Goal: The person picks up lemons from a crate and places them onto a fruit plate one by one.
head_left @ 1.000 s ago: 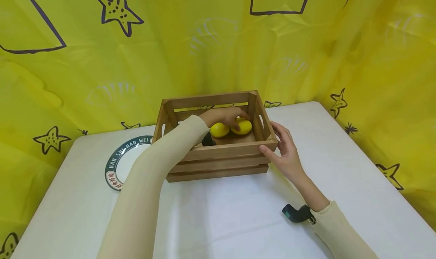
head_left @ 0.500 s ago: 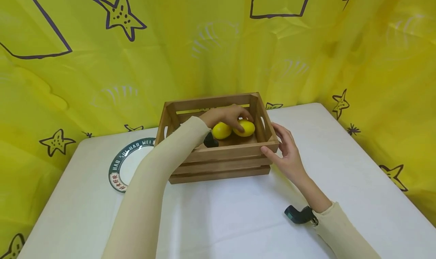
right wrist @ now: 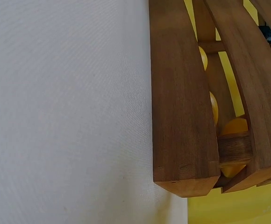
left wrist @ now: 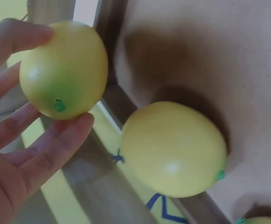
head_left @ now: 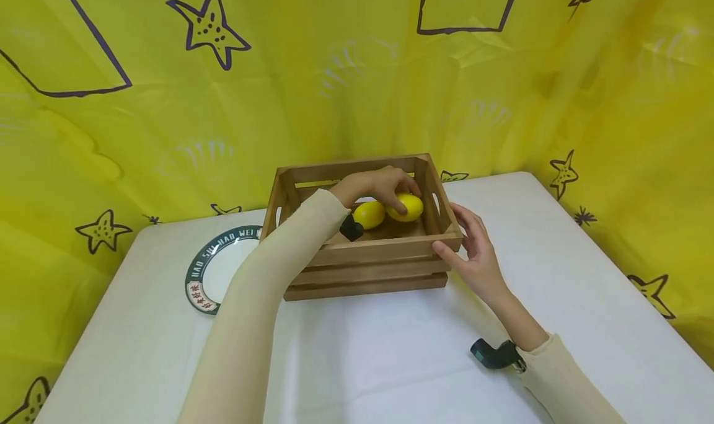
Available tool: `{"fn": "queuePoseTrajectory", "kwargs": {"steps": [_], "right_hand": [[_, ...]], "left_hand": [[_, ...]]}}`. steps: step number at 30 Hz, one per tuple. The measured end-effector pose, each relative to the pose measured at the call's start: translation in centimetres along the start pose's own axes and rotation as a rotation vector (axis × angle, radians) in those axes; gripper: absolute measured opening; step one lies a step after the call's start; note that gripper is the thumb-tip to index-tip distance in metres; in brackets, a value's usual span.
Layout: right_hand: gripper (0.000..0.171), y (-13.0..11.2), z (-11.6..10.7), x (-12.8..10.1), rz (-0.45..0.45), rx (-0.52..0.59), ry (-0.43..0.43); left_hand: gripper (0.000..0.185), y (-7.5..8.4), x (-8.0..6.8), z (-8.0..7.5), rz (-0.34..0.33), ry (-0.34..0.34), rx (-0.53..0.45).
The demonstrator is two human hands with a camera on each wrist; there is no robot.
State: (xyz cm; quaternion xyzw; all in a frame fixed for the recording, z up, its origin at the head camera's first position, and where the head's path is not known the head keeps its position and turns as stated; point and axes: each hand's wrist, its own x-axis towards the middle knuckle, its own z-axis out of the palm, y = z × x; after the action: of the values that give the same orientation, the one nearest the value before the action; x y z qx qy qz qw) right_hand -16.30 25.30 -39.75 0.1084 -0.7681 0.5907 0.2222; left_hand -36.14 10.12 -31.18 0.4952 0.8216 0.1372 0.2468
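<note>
My left hand point(head_left: 385, 185) reaches into a slatted wooden crate point(head_left: 379, 248) and holds a yellow lemon point(head_left: 409, 207) near its right end. In the left wrist view, thumb and fingers pinch this lemon point(left wrist: 70, 65), whose green stem tip shows; it looks raised off the crate floor. A second lemon point(left wrist: 173, 149) lies close by on the floor, and part of a third lemon point(left wrist: 265, 220) shows at the bottom edge. My right hand point(head_left: 476, 256) grips the crate's right end, thumb at the front corner. The right wrist view shows the crate's slats point(right wrist: 182, 93) but not the hand.
A white plate with a green lettered rim point(head_left: 196, 269) lies left of the crate, partly hidden by my left sleeve. White cloth covers the table point(head_left: 379, 356). A yellow patterned curtain point(head_left: 346, 114) hangs right behind the crate.
The held lemon has risen slightly inside the crate with my left hand. My right hand keeps its grip on the crate's end. The whole head view has shifted a little.
</note>
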Motion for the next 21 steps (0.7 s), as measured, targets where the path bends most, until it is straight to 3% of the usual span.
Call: {"fn": "queuePoseTrajectory", "kwargs": {"steps": [8,21], "right_hand": [[0.069,0.1,-0.1,0.0,-0.014,0.02,0.009],[0.068,0.2,-0.2,0.0,-0.012,0.0,0.0]], "left_hand": [[0.05,0.6,-0.5,-0.7,-0.03,0.001,-0.04],[0.048,1.8,-2.2,-2.1,-0.029,0.082,0.008]]}}
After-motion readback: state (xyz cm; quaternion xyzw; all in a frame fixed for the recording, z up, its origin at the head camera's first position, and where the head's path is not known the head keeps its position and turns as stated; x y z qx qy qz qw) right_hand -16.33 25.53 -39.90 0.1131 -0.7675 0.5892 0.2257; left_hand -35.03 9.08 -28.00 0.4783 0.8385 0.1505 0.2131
